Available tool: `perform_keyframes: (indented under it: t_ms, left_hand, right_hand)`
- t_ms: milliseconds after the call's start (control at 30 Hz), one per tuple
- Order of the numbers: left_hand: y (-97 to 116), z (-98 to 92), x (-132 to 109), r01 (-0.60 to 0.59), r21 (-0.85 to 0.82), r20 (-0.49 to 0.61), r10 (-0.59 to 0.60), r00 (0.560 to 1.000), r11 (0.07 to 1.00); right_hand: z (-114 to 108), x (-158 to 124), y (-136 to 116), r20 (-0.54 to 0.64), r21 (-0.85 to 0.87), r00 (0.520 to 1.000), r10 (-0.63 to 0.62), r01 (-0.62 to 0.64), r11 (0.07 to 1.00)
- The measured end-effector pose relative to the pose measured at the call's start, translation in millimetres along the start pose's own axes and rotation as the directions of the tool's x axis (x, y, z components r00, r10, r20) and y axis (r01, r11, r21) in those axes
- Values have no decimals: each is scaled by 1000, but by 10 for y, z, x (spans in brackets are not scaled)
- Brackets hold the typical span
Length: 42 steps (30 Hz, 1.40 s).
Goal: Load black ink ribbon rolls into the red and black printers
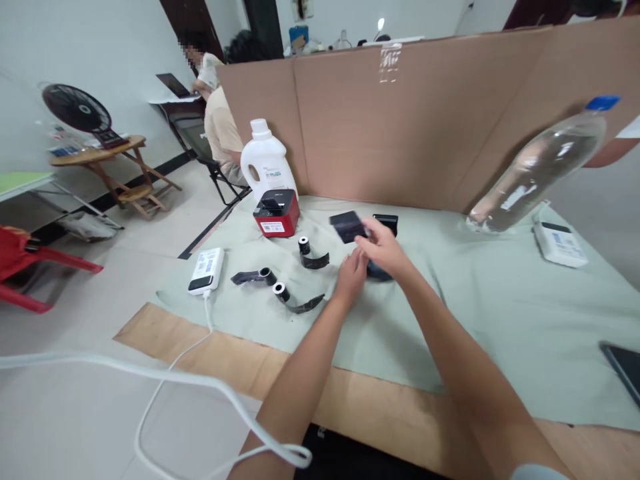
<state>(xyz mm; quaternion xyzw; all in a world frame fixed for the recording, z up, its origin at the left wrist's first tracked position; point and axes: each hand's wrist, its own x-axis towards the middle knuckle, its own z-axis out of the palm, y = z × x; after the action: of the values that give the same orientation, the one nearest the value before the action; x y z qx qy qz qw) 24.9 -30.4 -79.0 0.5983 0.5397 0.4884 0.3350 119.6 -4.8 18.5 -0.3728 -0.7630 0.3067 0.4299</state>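
My right hand point(384, 248) is closed on a flat, dark rectangular piece point(346, 227), slightly blurred, held above the cloth. Just below it, my left hand point(351, 275) has its fingers drawn together, close to the right fingertips; what they hold, if anything, is hidden. A dark object point(379, 272) shows partly behind my right wrist. Beyond the right hand lies another black item point(386, 221). To the left are three small rolls with pale cores and black strips trailing from them: one roll point(304, 245) farther back, a second roll point(267, 275) and a third roll point(281, 291) nearer.
A red and black box-shaped device point(277, 217) stands before a white jug point(267, 160). A white power bank point(206, 270) with a cable lies left, another white device point(560, 245) right. A large clear bottle point(543, 170) leans near the cardboard screen point(380, 133). People sit behind.
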Motion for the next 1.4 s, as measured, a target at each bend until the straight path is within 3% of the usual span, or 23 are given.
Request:
perform_keyframes:
  t_ms: [133,233,367,467,600,733,833,933,1033,1200,1400]
  left_hand:
    - [-43,-21,-32,-25,-14,-13,24,1000,1000]
    - [-52,-16,-34,-25,-24,-8,25,1000,999]
    - [-48,-11,-52,-58,-33,13,58,998,998]
    - [-42,-18,-86,-178,-51,-10,178,984,983]
    - [-4,-48,-127,-351,-4,-26,351,936,936]
    - [40,-74,-150,-408,155,-20,416,909,900]
    - [47,-61,-173,-352,239,-45,372,927,905]
    - [51,-28,-217,-248,245,-113,282,953,937]
    - [69,7,-267,-175,142,-164,197,967,974]
    - [73,36,-306,-101,-16,-69,100,993,995]
    - [67,45,-303,-108,40,97,104,990,993]
  right_hand:
    - [-581,-78,306,-134,249,974,183,-146,958]
    - [-831,-92,372,-132,315,953,272,-220,923]
    - [-957,-102,272,22,384,937,350,-331,862]
    - [-977,-136,191,120,336,928,353,-373,865]
    - [-1016,-185,162,314,257,909,275,-360,897]
    - [-1062,-184,167,492,195,854,169,-298,935]
    - [-1044,-154,220,432,153,885,174,-262,953]
    - [-967,-118,387,203,15,957,208,-215,976]
    - [-860,-99,645,14,-188,973,232,-225,956]
    - [-698,-95,961,67,-400,963,262,-214,891]
    - [-565,-126,1040,110,-490,967,229,-147,859]
